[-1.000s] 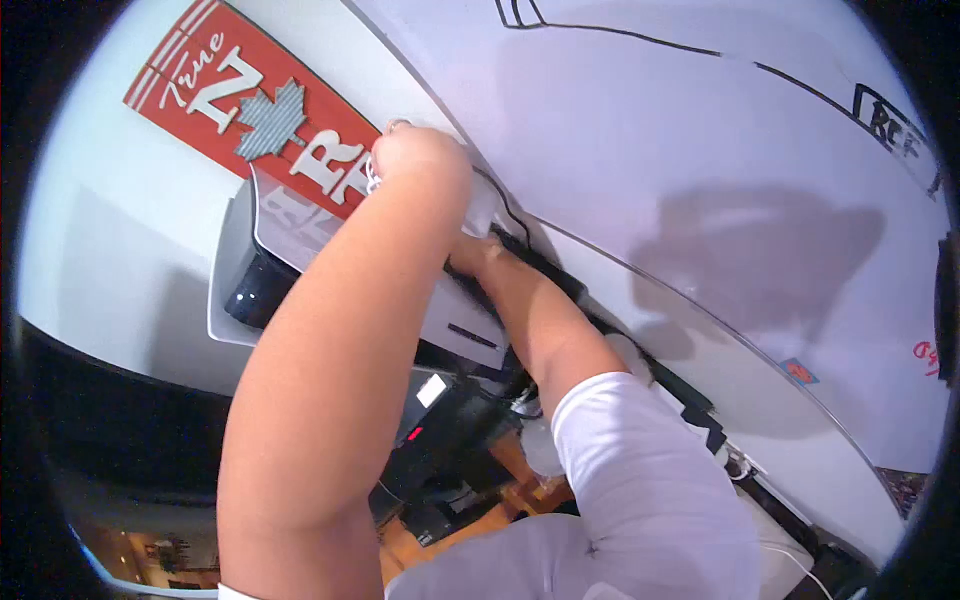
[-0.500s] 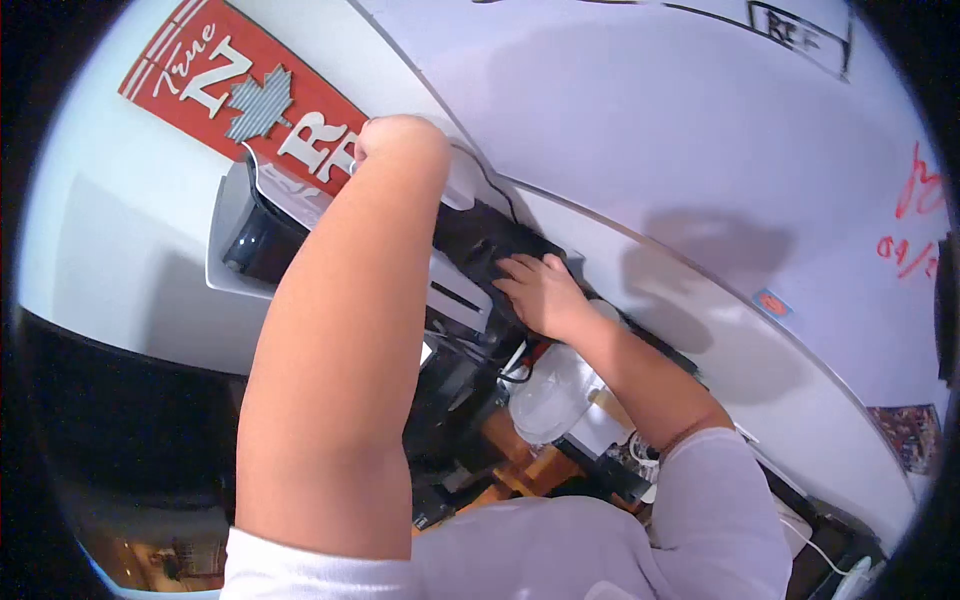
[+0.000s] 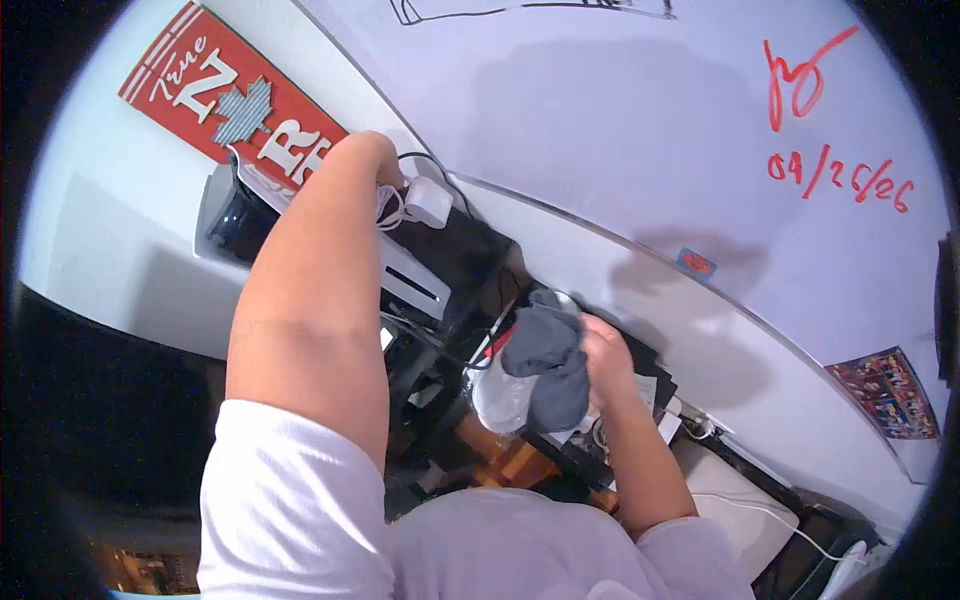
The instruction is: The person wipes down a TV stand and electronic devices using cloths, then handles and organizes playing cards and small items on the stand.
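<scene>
On the right, my right hand (image 3: 607, 362) has its fingers closed on a bunched dark grey cloth (image 3: 548, 345). The cloth hangs over a clear plastic container (image 3: 498, 400) and partly covers it. Higher up on the left, my left hand (image 3: 388, 168) is bent down at the wrist, with most of its fingers hidden behind my forearm. A white charger (image 3: 430, 203) with a looped white cable (image 3: 391, 208) hangs at its fingers, and the hand seems closed on it. Below lies a white slotted device (image 3: 415, 284).
A red sign (image 3: 235, 100) with a maple leaf stands against the wall, behind a white and black device (image 3: 240, 215). A whiteboard (image 3: 600, 120) with red writing fills the upper right. Black cables and papers lie about the surface, and a large black panel (image 3: 110, 420) is at left.
My right hand has moved down toward me from the black surface and now holds the grey cloth. My left hand has shifted slightly, and the charger and its cable show more clearly. The view has turned right.
</scene>
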A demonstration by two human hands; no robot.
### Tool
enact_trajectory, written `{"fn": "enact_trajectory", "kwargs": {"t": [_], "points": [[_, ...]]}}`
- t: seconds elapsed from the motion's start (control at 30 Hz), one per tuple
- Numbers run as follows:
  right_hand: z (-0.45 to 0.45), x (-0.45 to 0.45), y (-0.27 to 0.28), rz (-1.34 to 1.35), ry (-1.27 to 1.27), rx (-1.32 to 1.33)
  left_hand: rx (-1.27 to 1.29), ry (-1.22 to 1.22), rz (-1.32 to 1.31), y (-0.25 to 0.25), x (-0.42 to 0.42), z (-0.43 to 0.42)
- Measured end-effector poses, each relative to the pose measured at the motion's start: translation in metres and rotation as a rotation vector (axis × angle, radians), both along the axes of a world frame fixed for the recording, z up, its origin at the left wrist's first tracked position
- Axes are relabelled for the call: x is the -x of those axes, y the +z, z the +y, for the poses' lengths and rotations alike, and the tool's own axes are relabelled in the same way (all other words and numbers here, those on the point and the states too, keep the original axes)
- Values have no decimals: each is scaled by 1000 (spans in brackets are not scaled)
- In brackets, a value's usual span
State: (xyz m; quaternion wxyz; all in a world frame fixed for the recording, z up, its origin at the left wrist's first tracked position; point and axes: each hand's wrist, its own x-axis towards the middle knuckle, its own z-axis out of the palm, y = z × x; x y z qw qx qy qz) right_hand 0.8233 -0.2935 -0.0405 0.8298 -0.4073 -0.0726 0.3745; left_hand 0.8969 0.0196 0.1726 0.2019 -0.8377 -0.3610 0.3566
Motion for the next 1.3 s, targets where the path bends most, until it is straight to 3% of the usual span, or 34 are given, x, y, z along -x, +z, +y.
{"fn": "enact_trajectory", "kwargs": {"t": [0.1,0.23,0.3,0.37,0.43,0.5,0.53,0.63,0.73,0.93,0.97,1.03,1.2,1.3], "points": [[-33,12,26,124,-202,98,104,89,-74,6,6,-8],[-75,24,8,134,-107,80,182,186,-20,-4,0,-1],[-96,36,-1,96,-106,63,138,150,-84,-17,-3,6],[-114,48,-2,185,-202,30,-49,-172,65,-42,-13,29],[-130,54,-6,189,-258,20,-33,-157,31,-58,-17,50],[-145,59,-10,196,-315,16,-108,98,10,-77,-22,70],[-153,61,-13,197,-359,14,-179,65,-201,-61,-9,29],[-175,71,-15,197,-439,58,-241,-75,-343,-62,5,11],[-192,83,-14,199,-618,264,-233,-52,-363,-79,2,29],[-218,93,-3,130,-685,170,-197,-44,-365,-116,-4,32],[-221,93,-4,136,-701,160,-181,-81,-315,-118,-5,33],[-225,93,-8,124,-705,207,-113,104,-426,-103,-7,1],[-206,82,2,152,-701,239,-74,116,-393,-109,-10,-11],[-177,61,-3,134,-482,-6,-55,121,-391,-109,-9,-15]]}}
